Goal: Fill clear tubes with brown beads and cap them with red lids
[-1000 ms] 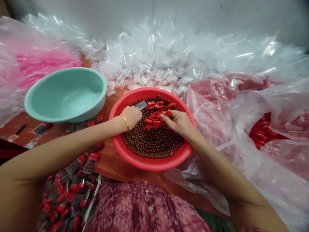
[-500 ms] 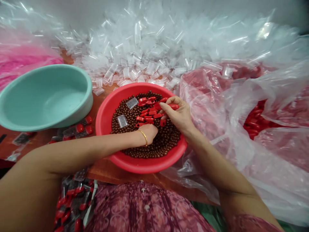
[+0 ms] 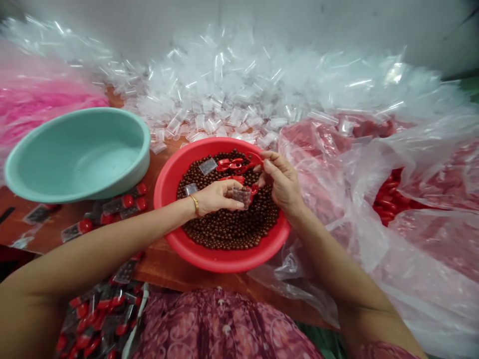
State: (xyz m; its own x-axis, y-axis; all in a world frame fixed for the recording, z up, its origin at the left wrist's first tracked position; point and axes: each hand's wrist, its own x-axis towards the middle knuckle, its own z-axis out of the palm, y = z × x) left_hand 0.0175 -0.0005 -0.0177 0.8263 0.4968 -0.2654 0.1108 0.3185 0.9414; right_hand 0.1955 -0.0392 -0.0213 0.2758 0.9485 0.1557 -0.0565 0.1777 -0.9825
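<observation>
My left hand (image 3: 220, 197) is closed around a small clear plastic box (image 3: 242, 196) with brown balls inside, held above the red basin (image 3: 220, 265). Close by on the right, my right hand (image 3: 280, 180) pinches a red plastic cap (image 3: 254, 159) between thumb and fingers. Brown balls (image 3: 224, 234) fill the basin. More red caps (image 3: 229, 164) lie on top of them, some hidden behind my left hand. Two other clear boxes rest on the balls: one box (image 3: 207, 166) near the back, another box (image 3: 191, 189) partly covered by my left hand.
A teal basin (image 3: 78, 154) stands at the left. Filled boxes with red caps (image 3: 127, 203) lie beside it, and several more (image 3: 97, 319) are heaped at lower left. Clear boxes (image 3: 232, 99) pile up behind. Plastic bags of red caps (image 3: 389, 199) spread along the right.
My left hand has come up out of the brown balls, lifting the clear box toward my right hand. The right hand stays over the basin's right side. The view has shifted slightly.
</observation>
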